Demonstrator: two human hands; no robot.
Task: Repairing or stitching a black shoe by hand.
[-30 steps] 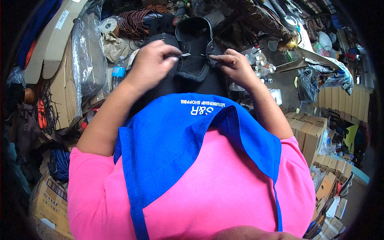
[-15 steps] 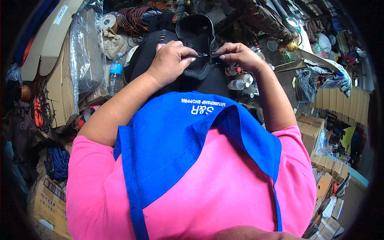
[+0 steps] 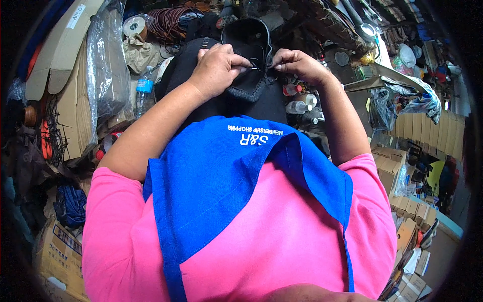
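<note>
A black leather-like piece (image 3: 247,93) with a raised, open curved wall and a thick stitched edge rests over my dark-covered lap. My left hand (image 3: 217,69) is at its left side, thumb and forefinger pinched on a thin shiny needle (image 3: 255,68) that points into the opening. At the right wall of the piece is my right hand (image 3: 301,66), closed in a pinch against the outer edge. What sits between its fingertips is too small to make out. A fine dark thread seems to loop inside the opening.
To the left stand a water bottle (image 3: 145,89), plastic-wrapped cardboard (image 3: 106,65) and a thread spool (image 3: 135,26). Small bottles (image 3: 298,106) lie by my right forearm. A coil of brown cord (image 3: 168,24) is at the back. Cardboard boxes (image 3: 387,168) are stacked at the right.
My left fingertips have moved slightly right and up, over the opening, with the needle. My right hand has shifted a little up and stays pinched at the edge.
</note>
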